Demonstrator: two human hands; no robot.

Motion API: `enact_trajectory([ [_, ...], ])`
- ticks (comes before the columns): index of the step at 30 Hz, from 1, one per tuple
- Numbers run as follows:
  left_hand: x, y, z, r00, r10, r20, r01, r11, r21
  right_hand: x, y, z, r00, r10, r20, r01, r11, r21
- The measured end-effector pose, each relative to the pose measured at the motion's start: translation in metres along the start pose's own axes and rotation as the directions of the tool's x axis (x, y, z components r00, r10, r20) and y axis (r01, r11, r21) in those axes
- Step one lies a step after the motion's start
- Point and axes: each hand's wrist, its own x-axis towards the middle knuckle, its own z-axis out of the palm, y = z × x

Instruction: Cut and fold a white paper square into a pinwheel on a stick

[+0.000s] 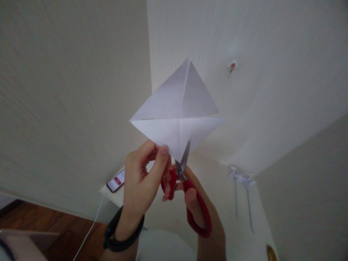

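My left hand point(143, 177) pinches the lower corner of a creased white square of paper point(176, 112), held up like a diamond in front of the wall. My right hand point(202, 212) grips red-handled scissors point(187, 188), fingers through the loops. The short metal blades are parted and point upward, with one blade over the paper's bottom edge just right of the centre fold. A black band sits on my left wrist.
A white table point(217, 181) lies below. A phone point(116, 180) with a white cable rests at its left corner. Two white paper pinwheels on sticks point(241, 181) lie at right. A small pin with an orange dot point(232, 65) sticks on the wall. Wooden floor at lower left.
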Motion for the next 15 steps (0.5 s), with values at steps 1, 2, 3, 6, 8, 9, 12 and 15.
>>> enact_trajectory([
  [1,0.0000,0.0001,0.0001,1.000,0.005,0.000,-0.005,1.000,0.005,-0.0001,-0.0002,0.0001,1.000,0.001,0.001,-0.001,1.000,0.001],
  [2,0.0000,0.0001,0.0002,1.000,0.010,-0.001,-0.010,1.000,0.010,-0.0001,-0.0003,0.0002,1.000,0.002,0.002,-0.002,1.000,0.003],
  [3,0.0000,0.0001,0.0002,1.000,0.015,-0.003,-0.015,1.000,0.013,-0.0001,-0.0003,0.0005,1.000,0.003,0.002,-0.003,1.000,0.005],
  [6,0.0001,-0.0005,-0.0001,1.000,0.028,-0.006,-0.028,1.000,0.002,0.0002,0.0002,0.0014,1.000,0.007,0.004,-0.007,1.000,0.014],
  [8,0.0000,-0.0008,-0.0004,1.000,0.031,-0.005,-0.031,1.000,-0.003,0.0005,0.0005,0.0016,1.000,0.005,0.004,-0.005,1.000,0.018],
  [9,0.0000,-0.0008,-0.0005,0.999,0.032,-0.004,-0.032,0.999,-0.003,0.0005,0.0004,0.0015,1.000,0.003,0.003,-0.003,1.000,0.018],
  [12,-0.0001,0.0000,-0.0002,1.000,0.029,-0.004,-0.029,1.000,0.006,0.0000,-0.0008,0.0002,1.000,0.000,-0.001,0.000,1.000,0.015],
  [15,0.0003,0.0012,0.0008,0.999,0.039,0.002,-0.039,0.999,0.022,-0.0011,-0.0014,-0.0010,1.000,0.002,-0.010,-0.001,1.000,0.017],
])
